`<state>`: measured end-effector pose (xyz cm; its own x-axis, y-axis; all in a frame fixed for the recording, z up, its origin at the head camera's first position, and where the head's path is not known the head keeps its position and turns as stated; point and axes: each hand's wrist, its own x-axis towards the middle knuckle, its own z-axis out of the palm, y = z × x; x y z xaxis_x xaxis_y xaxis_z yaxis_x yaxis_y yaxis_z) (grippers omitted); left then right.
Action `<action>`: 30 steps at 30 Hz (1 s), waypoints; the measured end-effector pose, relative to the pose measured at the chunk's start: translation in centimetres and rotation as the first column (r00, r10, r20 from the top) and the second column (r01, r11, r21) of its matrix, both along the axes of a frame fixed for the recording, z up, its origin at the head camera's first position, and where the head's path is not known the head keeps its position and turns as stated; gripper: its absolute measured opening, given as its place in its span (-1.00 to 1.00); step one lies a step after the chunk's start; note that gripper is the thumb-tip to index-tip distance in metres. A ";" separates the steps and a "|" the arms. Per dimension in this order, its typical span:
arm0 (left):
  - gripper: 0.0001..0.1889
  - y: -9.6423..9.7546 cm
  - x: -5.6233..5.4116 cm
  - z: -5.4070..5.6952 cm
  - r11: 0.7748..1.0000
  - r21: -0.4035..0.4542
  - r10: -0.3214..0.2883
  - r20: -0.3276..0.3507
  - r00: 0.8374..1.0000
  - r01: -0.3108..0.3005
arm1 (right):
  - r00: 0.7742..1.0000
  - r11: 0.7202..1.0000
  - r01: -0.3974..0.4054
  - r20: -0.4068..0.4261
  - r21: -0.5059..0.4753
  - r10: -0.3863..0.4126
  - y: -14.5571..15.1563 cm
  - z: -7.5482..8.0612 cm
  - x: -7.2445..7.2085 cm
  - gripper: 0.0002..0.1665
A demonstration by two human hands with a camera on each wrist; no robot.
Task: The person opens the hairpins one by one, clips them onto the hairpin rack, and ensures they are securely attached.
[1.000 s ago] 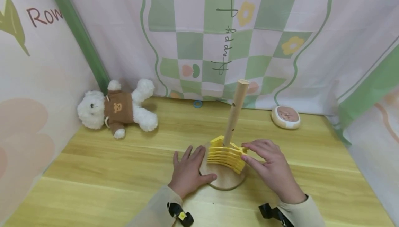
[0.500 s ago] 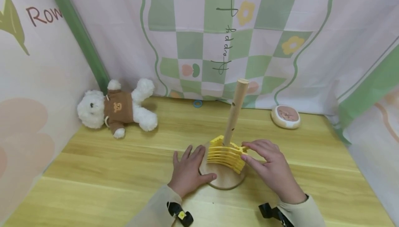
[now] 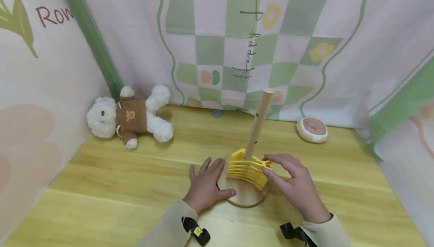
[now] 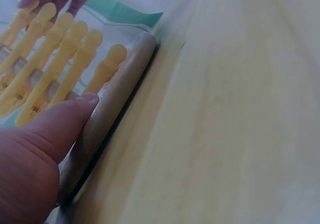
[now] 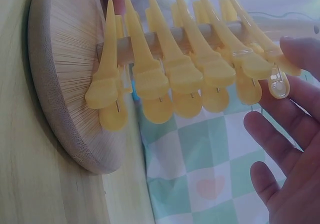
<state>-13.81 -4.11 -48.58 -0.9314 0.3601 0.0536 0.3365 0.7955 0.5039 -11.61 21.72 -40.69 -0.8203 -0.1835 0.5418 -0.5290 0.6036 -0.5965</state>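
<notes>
A wooden post rises from a round wooden base on the table. Several yellow alligator hair clips are stacked along the post's lower part, their jaws around it, as the right wrist view shows. My right hand pinches the squeeze end of the uppermost hair clip between thumb and index finger, with the other fingers apart from the clips. My left hand rests on the left side of the base, fingers spread. Its thumb lies against the base's edge in the left wrist view.
A white plush toy in a brown shirt lies at the back left. A small blue ring is near the curtain. At the back right sits a rounded white device with a pinkish-brown face.
The head view has shifted slightly. Both hands keep their places at the stand, and the hair clips show no visible movement.
</notes>
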 end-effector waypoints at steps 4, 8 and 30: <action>0.07 0.1 0.0 0.0 1.000 0.005 -0.010 0.011 1.000 0.009 | 1.000 1.000 -0.002 -0.014 -0.003 0.002 0.1 -0.2 0.1 -0.55; 0.06 0.0 0.0 -0.1 1.000 0.011 -0.012 0.000 1.000 0.012 | 1.000 1.000 -0.004 -0.010 -0.002 0.004 0.1 -0.2 0.0 -0.55; 0.05 0.4 -0.3 -0.6 1.000 -0.009 -0.022 -0.021 1.000 0.021 | 1.000 1.000 -0.010 -0.023 0.016 0.010 0.7 -0.3 0.2 -0.52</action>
<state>-14.09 -3.69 -49.16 -0.9221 0.3806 0.0695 0.3639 0.7924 0.4896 -11.40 22.39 -41.03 -0.8057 -0.2006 0.5574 -0.5486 0.6075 -0.5744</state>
